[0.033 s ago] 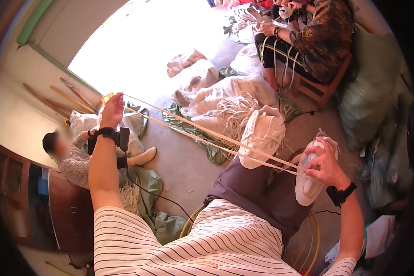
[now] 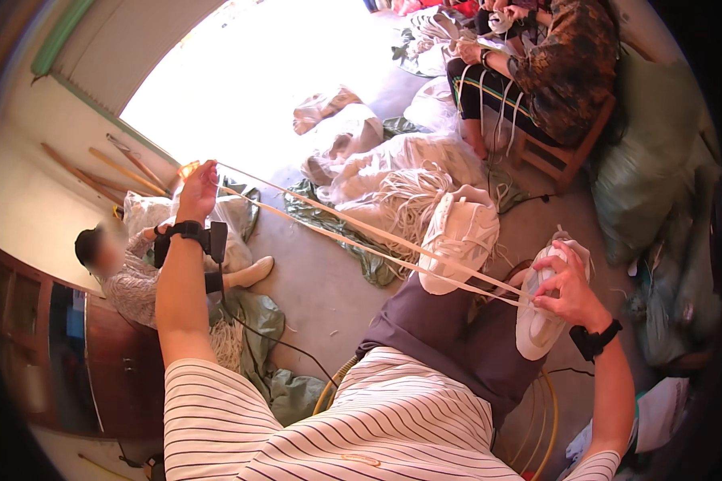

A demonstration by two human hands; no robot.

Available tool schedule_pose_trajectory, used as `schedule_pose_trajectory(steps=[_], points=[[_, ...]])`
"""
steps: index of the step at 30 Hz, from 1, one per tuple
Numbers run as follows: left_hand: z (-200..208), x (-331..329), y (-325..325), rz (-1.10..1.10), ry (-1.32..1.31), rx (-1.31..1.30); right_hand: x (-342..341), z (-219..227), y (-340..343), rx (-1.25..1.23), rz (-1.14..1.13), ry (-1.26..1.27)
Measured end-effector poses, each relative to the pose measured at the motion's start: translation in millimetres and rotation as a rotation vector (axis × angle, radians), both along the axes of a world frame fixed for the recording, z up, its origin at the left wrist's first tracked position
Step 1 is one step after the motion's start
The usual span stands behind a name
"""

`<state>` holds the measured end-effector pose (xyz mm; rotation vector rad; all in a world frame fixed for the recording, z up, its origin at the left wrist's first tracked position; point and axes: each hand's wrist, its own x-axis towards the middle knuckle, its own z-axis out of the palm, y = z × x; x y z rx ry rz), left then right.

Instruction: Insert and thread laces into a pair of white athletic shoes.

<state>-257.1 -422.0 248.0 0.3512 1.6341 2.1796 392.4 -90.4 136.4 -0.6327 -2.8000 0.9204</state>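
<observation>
Stretched out to the far left, my left hand [image 2: 198, 192] pinches the ends of a long white shoelace [image 2: 333, 215]. Two taut strands of it run down to a white sneaker [image 2: 540, 327] on my right thigh. My right hand [image 2: 571, 287] grips that sneaker, fingers curled over its lacing area where the strands come out. Whether the fingertips also pinch the lace there, I cannot make out. A second white sneaker [image 2: 459, 240] rests by my other knee, under the strands.
A bundle of loose laces [image 2: 413, 192] lies on plastic-wrapped bags ahead. One person [image 2: 565, 72] sits on a wooden chair [image 2: 565, 160] at the back right, another [image 2: 128, 280] at the left. Large green sacks [image 2: 646, 160] stand on the right. A black cable [image 2: 285, 341] crosses the floor.
</observation>
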Motion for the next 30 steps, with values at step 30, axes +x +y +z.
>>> schedule_pose_trajectory(steps=[30], points=[[-113, -59, -12, 0.030, 0.166, -0.164, -2, -71, 22, 0.063, 0.026, -0.002]])
